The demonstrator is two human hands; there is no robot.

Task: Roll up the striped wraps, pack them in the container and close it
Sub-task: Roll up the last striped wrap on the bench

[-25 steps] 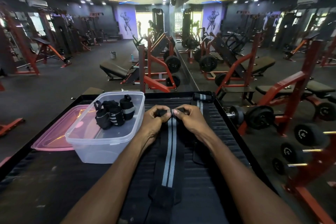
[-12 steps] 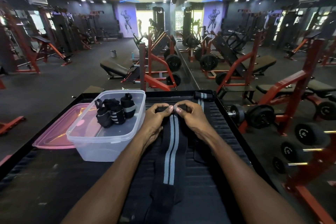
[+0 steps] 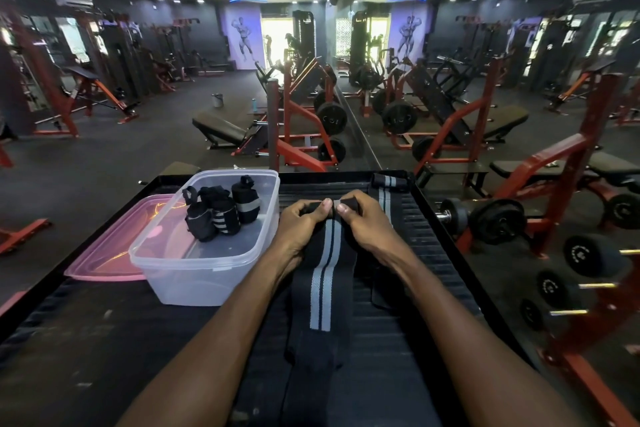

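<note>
Left hand: the left hand (image 3: pixel 300 229) pinches the far end of the striped wrap (image 3: pixel 323 282) with curled fingers and thumb.
Right hand: the right hand (image 3: pixel 367 225) pinches the same end, just beside the left one. The two thumbs almost touch.
Wrap in hand: it lies flat and long on the black table (image 3: pixel 104 350), running from the hands back toward the person. Its far end is turned over into a small first fold.
Other wrap: one more striped wrap (image 3: pixel 387 191) lies flat on the right side of the table, partly under the right hand.
Rolled wraps: three rolled wraps (image 3: pixel 221 211) stand close together inside the clear container (image 3: pixel 194 274).
Container: it sits on the table to the left of the hands, open on top.
Lid: the pink lid (image 3: pixel 107 253) lies flat next to the container, on its left.
How it feels: the wrap looks soft, light and floppy. It will likely bend easily and may come loose if let go.
Where to hold: best to hold the small rolled end tight with both hands, near its two edges, so the roll stays straight.
</note>
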